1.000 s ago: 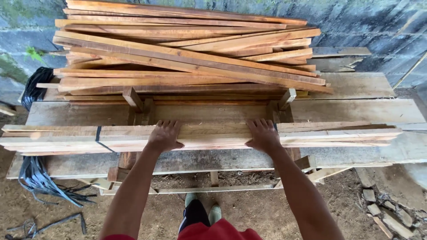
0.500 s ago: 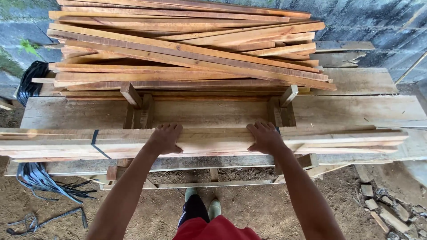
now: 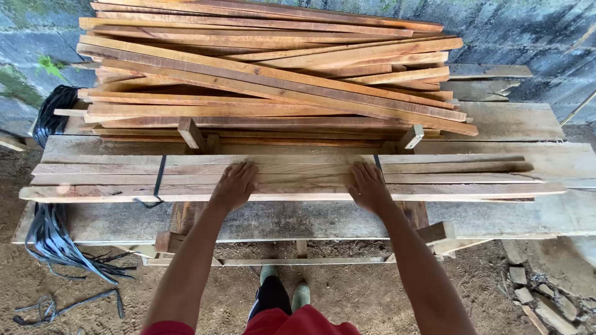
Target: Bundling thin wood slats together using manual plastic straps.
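Head view: left hand (image 3: 234, 184) and right hand (image 3: 368, 186) press flat, fingers together, on black-strapped plank bundle (image 3: 292, 180).

A loose stack of wooden slats (image 3: 267, 74) filled the upper frame against a grey block wall (image 3: 515, 31). Black plastic strapping (image 3: 56, 242) lay at lower left; stone rubble (image 3: 546, 298) at lower right.

Red shirt (image 3: 292, 322), bare forearms (sleeveless), pale shoes (image 3: 300, 293)
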